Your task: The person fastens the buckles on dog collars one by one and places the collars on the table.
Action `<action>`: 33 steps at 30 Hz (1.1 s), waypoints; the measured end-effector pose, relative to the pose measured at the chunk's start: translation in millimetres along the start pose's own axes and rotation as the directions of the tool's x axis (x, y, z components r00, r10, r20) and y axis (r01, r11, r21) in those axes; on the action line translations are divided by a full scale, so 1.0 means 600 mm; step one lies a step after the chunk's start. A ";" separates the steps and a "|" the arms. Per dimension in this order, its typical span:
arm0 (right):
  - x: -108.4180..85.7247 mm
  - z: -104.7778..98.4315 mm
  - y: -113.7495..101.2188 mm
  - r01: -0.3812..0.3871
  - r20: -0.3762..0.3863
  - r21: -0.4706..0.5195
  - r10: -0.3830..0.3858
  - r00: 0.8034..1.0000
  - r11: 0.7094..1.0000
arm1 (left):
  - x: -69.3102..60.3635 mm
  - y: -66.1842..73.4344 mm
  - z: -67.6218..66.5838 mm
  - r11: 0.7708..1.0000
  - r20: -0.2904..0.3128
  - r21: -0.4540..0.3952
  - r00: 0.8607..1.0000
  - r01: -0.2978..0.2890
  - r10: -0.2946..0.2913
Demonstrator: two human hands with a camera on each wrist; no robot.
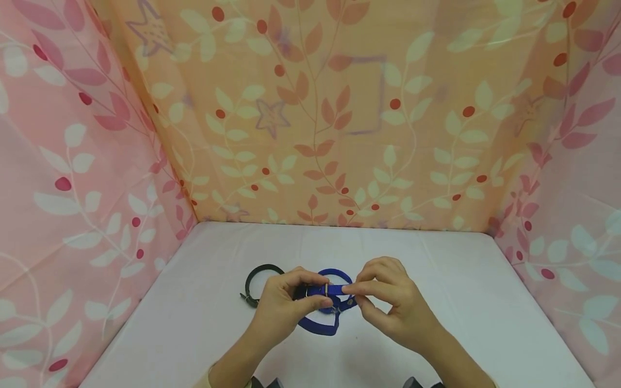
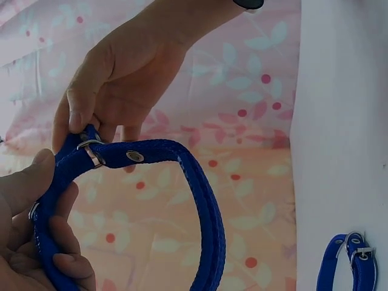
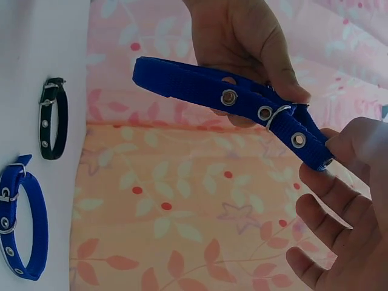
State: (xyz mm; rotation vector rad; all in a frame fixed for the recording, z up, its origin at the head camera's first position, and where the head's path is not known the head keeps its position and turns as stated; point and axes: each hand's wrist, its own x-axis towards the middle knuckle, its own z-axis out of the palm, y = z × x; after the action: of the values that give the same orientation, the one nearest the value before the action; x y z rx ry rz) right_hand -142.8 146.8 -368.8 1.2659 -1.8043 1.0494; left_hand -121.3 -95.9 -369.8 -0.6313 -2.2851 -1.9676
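Observation:
Both hands hold a blue buckled collar [image 1: 317,327], raised above the table with its loop hanging below. My left hand [image 1: 281,302] grips it beside the metal buckle, thumb on one side and fingers on the other. With thumb and fingertips, my right hand [image 1: 400,299] pinches the strap's tip, which runs through a metal ring. Metal eyelets [image 3: 228,97] line the strap in the right wrist view. Behind the hands a second blue collar [image 1: 335,271] lies on the table, partly covered. To its left lies a black collar [image 1: 249,283], partly behind my left hand.
The white table [image 1: 461,302] stretches out on both sides of the hands. Leaf-patterned cloth walls [image 1: 310,108] enclose it at the back, left and right. Dark pieces [image 1: 266,383] show at the bottom edge of the head view.

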 end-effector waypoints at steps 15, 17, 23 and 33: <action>-0.005 0.003 -0.008 -0.100 0.078 -0.070 0.105 0.991 0.993 | 0.000 -0.002 0.003 0.997 0.068 -0.002 0.995 0.080 -0.080; -0.007 0.003 -0.009 -0.135 0.080 -0.075 0.141 0.987 0.988 | -0.001 -0.002 0.004 0.995 0.078 -0.010 0.992 0.097 -0.096; -0.010 0.006 -0.011 -0.157 0.080 -0.078 0.163 0.983 0.985 | 0.000 -0.003 0.008 0.995 0.098 -0.036 0.991 0.095 -0.091; -0.011 0.013 -0.012 -0.193 0.056 -0.084 0.198 0.979 0.978 | 0.001 -0.009 0.015 0.992 0.122 -0.098 0.990 0.079 -0.067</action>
State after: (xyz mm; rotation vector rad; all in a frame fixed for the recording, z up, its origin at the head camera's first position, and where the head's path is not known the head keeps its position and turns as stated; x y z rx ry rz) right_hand -134.9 141.2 -376.6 1.1042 -2.0319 1.0424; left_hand -122.1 -87.6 -376.5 -0.7012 -2.3179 -2.1486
